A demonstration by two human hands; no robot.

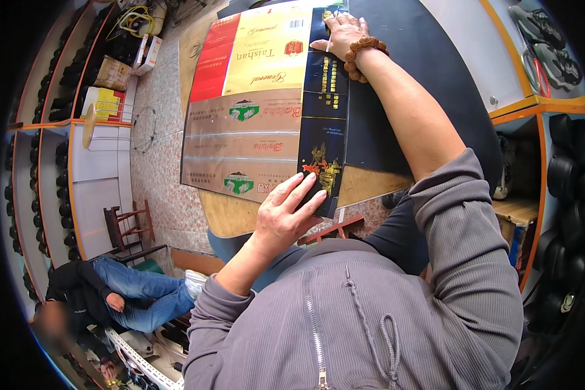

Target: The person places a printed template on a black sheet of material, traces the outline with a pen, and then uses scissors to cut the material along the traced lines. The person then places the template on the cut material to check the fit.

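Note:
A flat sheet pieced from printed carton panels (266,71), red and yellow, brown and dark blue, lies on a large black sheet (390,123). Resting on the near end of its dark blue strip (320,123) is my left hand (289,214), open, with fingers stretched out at the edge. My right hand (346,36) reaches to the far end of the same strip. It lies palm down with fingers spread, a brown bead bracelet (364,52) at the wrist. Both hands press on the strip, and nothing shows in either grasp.
Under the sheets is a wooden table top (231,214). Shelves of dark shoes (559,188) stand at right, with more shelves (58,188) at left. A wire-framed stool (120,127) and a wooden chair (130,224) stand on the floor. A seated person in jeans (143,292) is at lower left.

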